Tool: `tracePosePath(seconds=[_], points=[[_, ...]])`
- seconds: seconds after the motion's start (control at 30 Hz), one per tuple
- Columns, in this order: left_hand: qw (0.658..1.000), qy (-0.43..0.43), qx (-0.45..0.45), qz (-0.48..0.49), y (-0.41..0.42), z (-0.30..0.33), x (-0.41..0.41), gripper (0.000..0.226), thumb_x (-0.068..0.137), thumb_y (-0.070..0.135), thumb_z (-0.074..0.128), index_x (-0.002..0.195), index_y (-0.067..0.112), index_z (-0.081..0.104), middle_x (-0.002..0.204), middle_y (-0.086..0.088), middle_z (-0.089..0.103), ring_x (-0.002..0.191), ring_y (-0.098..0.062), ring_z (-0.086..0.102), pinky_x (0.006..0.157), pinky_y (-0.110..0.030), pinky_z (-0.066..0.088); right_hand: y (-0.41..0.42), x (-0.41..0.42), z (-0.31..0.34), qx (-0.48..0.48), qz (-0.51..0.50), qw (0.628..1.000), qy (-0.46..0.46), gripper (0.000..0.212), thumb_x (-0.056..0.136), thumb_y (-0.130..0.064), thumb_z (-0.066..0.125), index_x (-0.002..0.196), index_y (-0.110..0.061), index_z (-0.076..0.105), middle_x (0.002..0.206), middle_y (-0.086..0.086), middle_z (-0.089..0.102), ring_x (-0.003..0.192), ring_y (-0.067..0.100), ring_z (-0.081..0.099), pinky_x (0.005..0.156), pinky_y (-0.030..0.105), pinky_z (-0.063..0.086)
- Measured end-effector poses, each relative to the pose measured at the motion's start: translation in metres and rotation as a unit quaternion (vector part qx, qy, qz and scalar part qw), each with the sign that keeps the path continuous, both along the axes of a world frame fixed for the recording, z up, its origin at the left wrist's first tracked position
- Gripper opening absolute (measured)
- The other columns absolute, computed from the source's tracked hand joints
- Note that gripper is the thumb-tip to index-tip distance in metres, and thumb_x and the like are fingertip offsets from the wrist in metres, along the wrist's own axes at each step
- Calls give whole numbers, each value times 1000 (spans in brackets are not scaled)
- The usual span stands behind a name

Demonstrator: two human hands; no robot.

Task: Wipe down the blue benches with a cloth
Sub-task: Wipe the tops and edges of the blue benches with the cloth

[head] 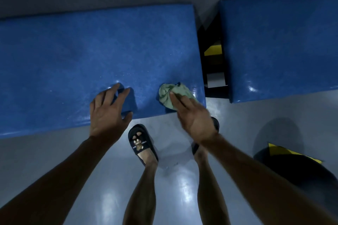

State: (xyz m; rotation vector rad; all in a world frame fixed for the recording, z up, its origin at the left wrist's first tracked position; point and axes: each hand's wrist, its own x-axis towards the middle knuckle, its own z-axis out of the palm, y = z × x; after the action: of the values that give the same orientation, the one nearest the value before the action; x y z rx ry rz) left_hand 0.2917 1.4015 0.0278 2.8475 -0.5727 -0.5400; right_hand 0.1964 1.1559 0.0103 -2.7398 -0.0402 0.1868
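A long blue padded bench (91, 51) runs across the view in front of me. A second blue bench (283, 45) stands to its right, apart from it by a narrow gap. My right hand (193, 115) presses a crumpled pale green cloth (170, 95) onto the first bench near its front right corner. My left hand (108, 111) rests on the same bench's front edge, fingers spread, thumb hooked over the edge, holding nothing.
A black frame with a yellow stripe (213, 51) shows in the gap between the benches. My feet in dark slides (140, 142) stand on the glossy grey floor (173, 188). A dark object with a yellow stripe (296, 159) lies at the right.
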Motion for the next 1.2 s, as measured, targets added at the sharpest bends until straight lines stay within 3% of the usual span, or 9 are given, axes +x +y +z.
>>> tracePosePath(seconds=[0.2, 0.37, 0.5, 0.63, 0.73, 0.8, 0.93, 1.03, 1.2], points=[[1000, -8, -5, 2, 1, -2, 4, 77, 74, 34, 77, 142, 27, 42, 147, -2, 39, 128, -34, 37, 104, -54, 35, -67, -4, -7, 3, -245, 969, 34, 58, 89, -6, 51, 145, -19, 43, 106, 12, 53, 84, 34, 57, 67, 37, 50], [999, -26, -25, 10, 1, -8, 1, 74, 73, 32, 78, 139, 26, 47, 146, -2, 40, 124, -34, 38, 101, -51, 35, 4, -4, -9, 83, -390, 917, 3, 54, 97, -16, 46, 150, -18, 34, 137, 9, 49, 105, 29, 60, 83, 35, 54], [999, -29, -37, 15, 1, -9, 2, 74, 71, 29, 79, 138, 26, 49, 145, -1, 42, 119, -34, 41, 99, -52, 36, 62, 6, 3, 89, -269, 959, 6, 57, 92, -6, 56, 147, -9, 39, 148, 13, 44, 134, 29, 45, 88, 32, 52], [999, -28, -29, -5, 6, -5, 10, 78, 67, 32, 83, 138, 28, 50, 143, 1, 44, 114, -33, 44, 97, -51, 37, 101, 28, 12, 67, -75, 994, 38, 69, 75, -12, 72, 141, -11, 51, 121, 6, 65, 87, 26, 68, 62, 32, 57], [999, -26, -24, -12, 6, -2, 18, 79, 62, 37, 86, 133, 29, 54, 138, 0, 47, 110, -33, 46, 95, -50, 37, 58, 31, 13, 13, 55, 998, 1, 67, 72, -10, 73, 137, -14, 55, 120, 5, 66, 86, 26, 68, 58, 31, 55], [999, -26, -25, -11, 7, -3, 20, 77, 61, 39, 87, 130, 28, 56, 136, -1, 48, 108, -34, 46, 95, -50, 37, 13, 24, 10, 4, 18, 1000, 3, 71, 70, -3, 73, 138, -14, 55, 126, 10, 63, 88, 31, 67, 57, 32, 57], [999, -33, -30, -7, 7, -2, 19, 77, 62, 39, 87, 131, 27, 55, 136, -1, 48, 108, -35, 46, 95, -51, 38, -49, 8, 6, 32, -251, 967, 37, 62, 89, -5, 56, 147, -23, 42, 113, 9, 55, 87, 30, 59, 68, 36, 52], [999, -34, -35, -7, 9, -4, 16, 78, 65, 42, 85, 135, 30, 52, 138, 0, 46, 109, -32, 46, 97, -50, 36, -24, 5, -4, 45, -348, 936, 29, 60, 93, -8, 49, 150, -22, 35, 127, 11, 53, 109, 31, 57, 88, 33, 48], [999, -28, -33, -12, 12, -5, 19, 79, 66, 46, 84, 136, 33, 49, 140, 3, 45, 112, -31, 46, 98, -49, 36, 64, 20, 1, 65, -262, 963, 1, 57, 90, -6, 58, 145, -8, 43, 146, 16, 46, 132, 34, 47, 93, 30, 47]])
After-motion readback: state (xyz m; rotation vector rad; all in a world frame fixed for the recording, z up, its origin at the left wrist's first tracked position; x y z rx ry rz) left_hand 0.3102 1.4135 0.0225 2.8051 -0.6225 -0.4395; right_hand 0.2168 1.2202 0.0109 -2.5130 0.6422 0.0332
